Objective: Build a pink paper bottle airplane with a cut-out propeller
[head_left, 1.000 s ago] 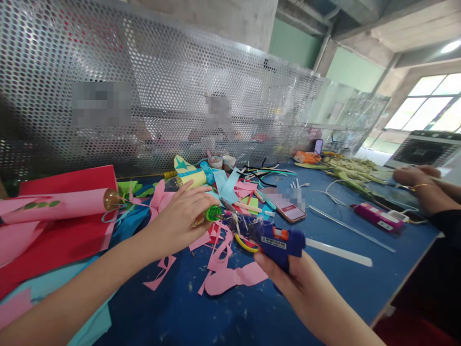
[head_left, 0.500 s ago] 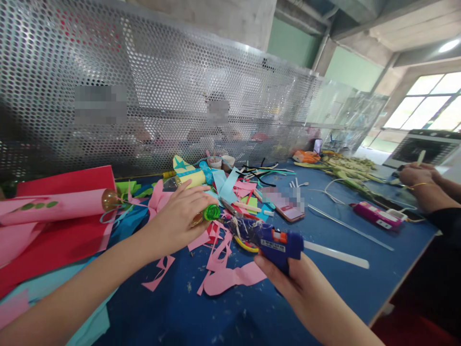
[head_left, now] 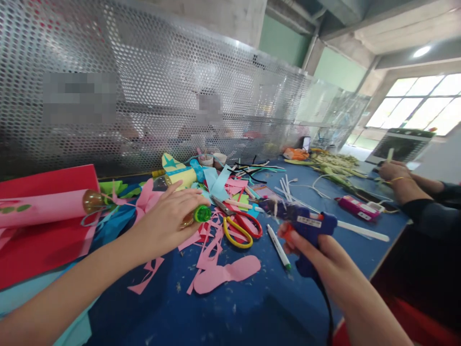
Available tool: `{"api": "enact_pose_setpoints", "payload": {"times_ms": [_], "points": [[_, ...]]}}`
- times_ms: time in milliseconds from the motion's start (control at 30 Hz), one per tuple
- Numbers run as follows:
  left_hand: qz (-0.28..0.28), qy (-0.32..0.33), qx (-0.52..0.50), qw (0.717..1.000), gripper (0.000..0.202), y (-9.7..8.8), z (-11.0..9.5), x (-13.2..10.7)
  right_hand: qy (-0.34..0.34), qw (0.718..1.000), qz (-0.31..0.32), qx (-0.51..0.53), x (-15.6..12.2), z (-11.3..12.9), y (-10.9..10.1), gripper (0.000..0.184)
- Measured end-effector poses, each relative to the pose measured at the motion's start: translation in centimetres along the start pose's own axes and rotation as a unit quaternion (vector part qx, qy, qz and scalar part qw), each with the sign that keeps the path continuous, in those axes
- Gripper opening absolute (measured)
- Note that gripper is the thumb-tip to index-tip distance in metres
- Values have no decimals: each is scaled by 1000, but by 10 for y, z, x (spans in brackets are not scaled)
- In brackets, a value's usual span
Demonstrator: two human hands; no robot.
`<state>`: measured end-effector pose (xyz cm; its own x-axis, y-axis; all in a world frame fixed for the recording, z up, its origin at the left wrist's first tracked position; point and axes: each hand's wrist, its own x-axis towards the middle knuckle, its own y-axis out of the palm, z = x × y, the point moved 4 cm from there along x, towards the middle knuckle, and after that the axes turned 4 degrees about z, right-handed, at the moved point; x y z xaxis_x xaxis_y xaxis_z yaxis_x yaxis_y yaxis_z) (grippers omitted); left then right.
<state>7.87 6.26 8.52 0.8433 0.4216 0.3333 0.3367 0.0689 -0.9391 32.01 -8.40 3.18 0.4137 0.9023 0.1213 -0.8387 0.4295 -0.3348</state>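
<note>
Bottle [head_left: 201,214] fills the palm-down left grip [head_left: 177,215]; the right grip [head_left: 330,262], curled, holds a glue gun [head_left: 313,225].

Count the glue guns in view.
1: the blue glue gun, in the right hand, to the right of the scissors. Others could be hidden under the paper scraps.

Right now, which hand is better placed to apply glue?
Probably the right hand: it grips the blue glue gun, whose nozzle points leftward. The left hand is occupied, wrapped around a green-ended bottle.
</note>
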Motion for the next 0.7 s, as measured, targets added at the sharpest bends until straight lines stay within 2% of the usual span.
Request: {"api": "enact_pose_setpoints", "payload": {"times_ms": [33,133,333,500,633,700], "points": [[-7,3,0,1000,22,1,2,0,32,999,-35,17,1,-8,-14,46],[-30,11,2,999,24,6,7,-1,102,991,-82,25,4,-33,-51,49],[-70,26,-8,997,20,11,10,-2,170,985,-24,-31,17,-68,-99,41],[-67,48,1,997,19,12,8,-1,193,978,-13,-78,29,-74,-123,32],[-71,22,7,997,22,12,11,-2,172,976,28,-129,49,-73,-128,32],[-59,14,10,998,24,13,12,-2,149,976,19,-159,62,-72,-132,33]]}}
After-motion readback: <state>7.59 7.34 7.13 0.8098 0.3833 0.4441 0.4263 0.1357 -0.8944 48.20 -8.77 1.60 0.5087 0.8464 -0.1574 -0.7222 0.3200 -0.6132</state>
